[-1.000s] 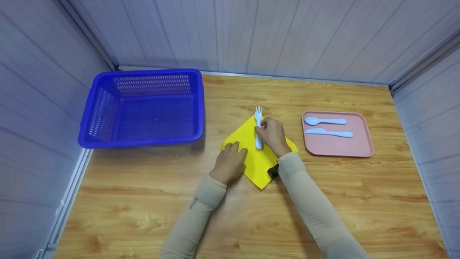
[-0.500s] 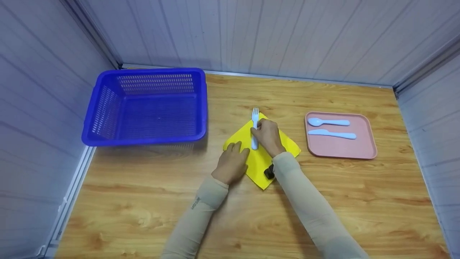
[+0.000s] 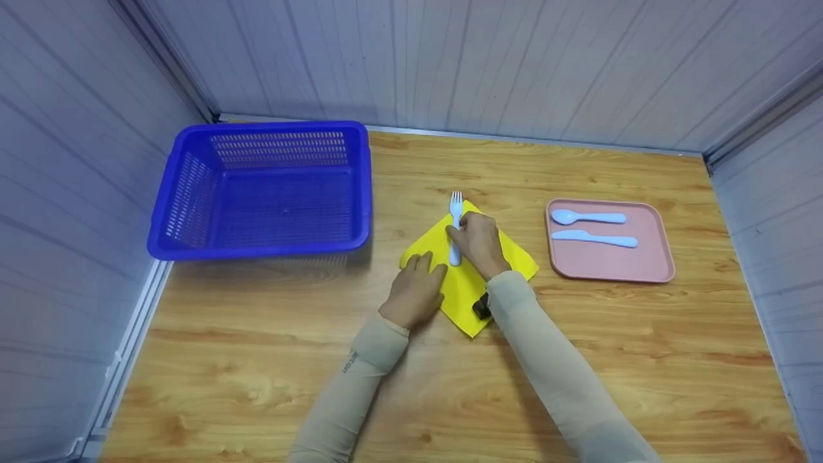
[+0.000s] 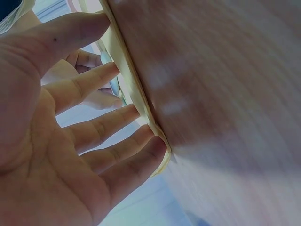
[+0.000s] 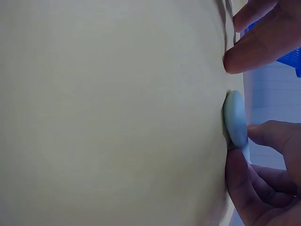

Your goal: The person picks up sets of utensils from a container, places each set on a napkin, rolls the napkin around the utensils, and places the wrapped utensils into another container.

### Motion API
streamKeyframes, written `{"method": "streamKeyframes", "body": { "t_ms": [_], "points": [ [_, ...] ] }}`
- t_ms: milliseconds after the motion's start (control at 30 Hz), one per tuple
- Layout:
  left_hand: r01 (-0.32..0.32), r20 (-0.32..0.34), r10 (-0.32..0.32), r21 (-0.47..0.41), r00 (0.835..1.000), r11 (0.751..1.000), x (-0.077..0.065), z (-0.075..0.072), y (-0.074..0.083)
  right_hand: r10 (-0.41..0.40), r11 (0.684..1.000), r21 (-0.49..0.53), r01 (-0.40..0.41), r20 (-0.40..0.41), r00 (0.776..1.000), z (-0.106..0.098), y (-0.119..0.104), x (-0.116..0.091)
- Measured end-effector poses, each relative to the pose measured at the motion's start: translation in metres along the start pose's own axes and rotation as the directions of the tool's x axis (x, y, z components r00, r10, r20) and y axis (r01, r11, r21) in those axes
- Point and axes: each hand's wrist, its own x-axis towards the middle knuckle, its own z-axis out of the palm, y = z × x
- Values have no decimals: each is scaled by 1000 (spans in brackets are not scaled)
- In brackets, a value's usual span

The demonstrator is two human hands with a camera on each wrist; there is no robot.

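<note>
A yellow napkin (image 3: 460, 289) lies on the table like a diamond, one corner toward the person. Across its upper part lies a light blue fork (image 3: 456, 207), its tines past the far edge. My right hand (image 3: 479, 243) pinches the fork's handle between thumb and fingers; the right wrist view shows the handle end (image 5: 236, 117) low against the napkin. With fingers spread and fairly straight, my left hand (image 3: 415, 292) rests on the napkin's left side. In the left wrist view, the left fingertips (image 4: 131, 110) sit along the napkin's edge.
A pink tray (image 3: 611, 267) at the right holds a light blue spoon (image 3: 588, 217) and knife (image 3: 595, 239). At the back left stands a blue plastic basket (image 3: 263, 253). Pale panel walls (image 3: 450, 64) enclose the table's back and sides.
The right hand has shifted the fork slightly left over the napkin, with hardly any motion in the last half second. The left hand stays on the napkin. The head view has turned a little.
</note>
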Motion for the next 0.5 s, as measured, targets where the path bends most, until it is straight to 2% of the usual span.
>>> {"method": "streamKeyframes", "body": {
  "t_ms": [333,500],
  "points": [
    [-12,-14,12,-10,1000,1000,-1,1,0,-18,1000,8,18,-7,1000,-2,3,-2],
    [-26,-41,27,24,999,999,-4,-3,2,-41,999,22,42,-24,999,-3,5,-4]
  ]
}}
